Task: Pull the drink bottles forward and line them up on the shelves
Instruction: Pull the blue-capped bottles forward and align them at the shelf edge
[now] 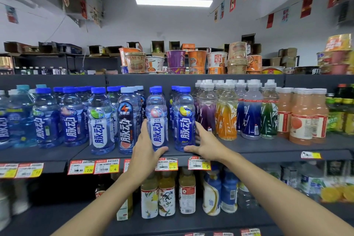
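Our left hand (144,147), just right of the dark-label bottle (126,119), wraps the lower body of the white-label bottle (157,120), thumb across its base. Beside it, our right hand (206,143) clasps the blue-label bottle (184,122) the same way. Both bottles stand upright near the front edge of the shelf (258,146). Risks, in our judgement: a swinging left wrist may knock the dark-label bottle; low grips let the tops tip; pulling too far carries a base past the edge, and that bottle falls.
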`<state>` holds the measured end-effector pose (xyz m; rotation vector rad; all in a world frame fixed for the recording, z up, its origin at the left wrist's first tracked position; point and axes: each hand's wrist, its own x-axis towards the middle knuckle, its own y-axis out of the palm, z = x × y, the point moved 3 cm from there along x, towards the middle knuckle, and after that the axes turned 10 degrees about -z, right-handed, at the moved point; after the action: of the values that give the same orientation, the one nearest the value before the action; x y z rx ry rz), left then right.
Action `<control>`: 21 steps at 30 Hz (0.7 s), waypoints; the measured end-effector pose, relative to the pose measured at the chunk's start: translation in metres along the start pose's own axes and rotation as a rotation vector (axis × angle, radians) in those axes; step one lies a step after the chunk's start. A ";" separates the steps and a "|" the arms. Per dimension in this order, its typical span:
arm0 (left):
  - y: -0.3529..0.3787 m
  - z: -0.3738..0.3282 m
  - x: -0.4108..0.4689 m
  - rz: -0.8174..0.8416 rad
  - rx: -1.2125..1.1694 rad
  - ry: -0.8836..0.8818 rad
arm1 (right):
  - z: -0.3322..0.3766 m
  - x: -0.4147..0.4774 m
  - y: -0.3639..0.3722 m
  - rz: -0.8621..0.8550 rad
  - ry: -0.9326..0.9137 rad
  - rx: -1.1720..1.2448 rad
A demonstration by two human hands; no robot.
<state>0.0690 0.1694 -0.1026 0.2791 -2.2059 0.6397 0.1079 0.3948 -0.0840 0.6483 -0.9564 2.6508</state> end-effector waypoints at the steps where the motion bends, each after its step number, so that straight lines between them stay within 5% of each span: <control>1: -0.001 -0.001 0.000 0.003 0.004 0.002 | 0.000 -0.001 0.000 0.000 0.006 0.008; 6: -0.007 -0.010 -0.004 0.004 0.027 -0.002 | 0.004 -0.003 -0.003 -0.009 0.029 0.019; 12: -0.008 -0.057 -0.023 -0.292 0.222 0.250 | 0.003 -0.014 -0.023 -0.184 0.003 -0.071; 17: 0.033 -0.109 -0.025 -0.159 0.090 0.485 | -0.010 -0.018 -0.068 -0.355 -0.053 -0.180; 21: 0.082 -0.142 -0.017 -0.048 -0.020 0.435 | -0.031 -0.021 -0.097 -0.377 -0.071 -0.274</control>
<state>0.1393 0.3136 -0.0662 0.1629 -1.7820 0.5882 0.1525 0.4866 -0.0629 0.7731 -1.0701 2.1365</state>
